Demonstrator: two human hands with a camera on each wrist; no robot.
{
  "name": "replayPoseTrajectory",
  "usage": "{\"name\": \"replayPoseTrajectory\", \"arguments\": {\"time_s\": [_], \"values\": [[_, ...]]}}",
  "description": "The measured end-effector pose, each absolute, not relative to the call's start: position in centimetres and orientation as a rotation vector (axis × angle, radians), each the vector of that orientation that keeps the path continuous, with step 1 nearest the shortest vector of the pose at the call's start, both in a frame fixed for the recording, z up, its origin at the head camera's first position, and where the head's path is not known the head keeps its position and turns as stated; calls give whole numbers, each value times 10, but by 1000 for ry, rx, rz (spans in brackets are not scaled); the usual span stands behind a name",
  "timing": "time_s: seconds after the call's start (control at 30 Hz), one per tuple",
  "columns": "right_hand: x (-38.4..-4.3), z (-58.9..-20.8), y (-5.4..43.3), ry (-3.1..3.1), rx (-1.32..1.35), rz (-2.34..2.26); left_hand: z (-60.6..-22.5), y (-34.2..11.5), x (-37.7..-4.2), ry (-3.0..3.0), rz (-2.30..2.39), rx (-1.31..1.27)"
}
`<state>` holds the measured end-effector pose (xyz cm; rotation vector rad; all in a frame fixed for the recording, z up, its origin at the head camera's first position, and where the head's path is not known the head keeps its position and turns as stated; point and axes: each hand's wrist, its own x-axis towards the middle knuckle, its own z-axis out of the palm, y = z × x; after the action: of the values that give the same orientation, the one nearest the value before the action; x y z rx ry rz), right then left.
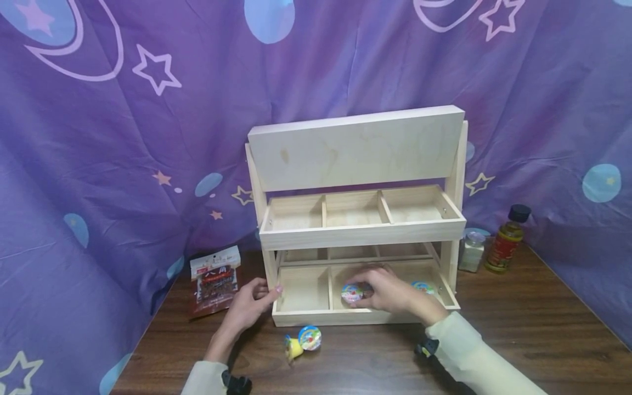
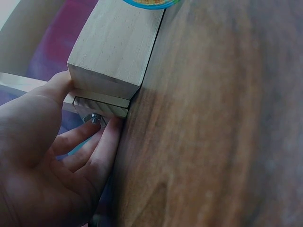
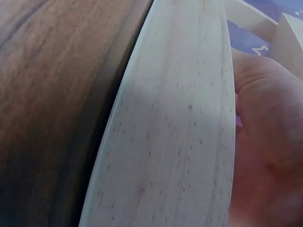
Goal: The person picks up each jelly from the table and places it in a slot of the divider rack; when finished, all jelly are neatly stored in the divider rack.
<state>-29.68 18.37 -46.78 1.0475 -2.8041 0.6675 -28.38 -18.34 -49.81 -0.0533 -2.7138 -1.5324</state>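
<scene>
Jelly cup [image 1: 352, 293] foil lid up, right hand [image 1: 390, 291] gripping, middle lower compartment

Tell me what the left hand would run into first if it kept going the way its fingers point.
The left hand already touches the wooden rack at its lower left corner post, so it would meet the rack at once.

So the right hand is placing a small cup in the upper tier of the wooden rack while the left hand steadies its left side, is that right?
Not quite: the head view shows the right hand holding the small cup in the lower tier of the wooden rack, not the upper. The left hand does steady its left side.
</scene>
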Motion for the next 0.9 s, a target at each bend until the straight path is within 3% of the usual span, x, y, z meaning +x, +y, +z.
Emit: {"name": "replayPoseTrajectory", "arguments": {"time_s": [0.9], "values": [[-300, -470, 189, -2831, 1058, 790, -497, -185, -283, -2737, -1490, -59]]}}
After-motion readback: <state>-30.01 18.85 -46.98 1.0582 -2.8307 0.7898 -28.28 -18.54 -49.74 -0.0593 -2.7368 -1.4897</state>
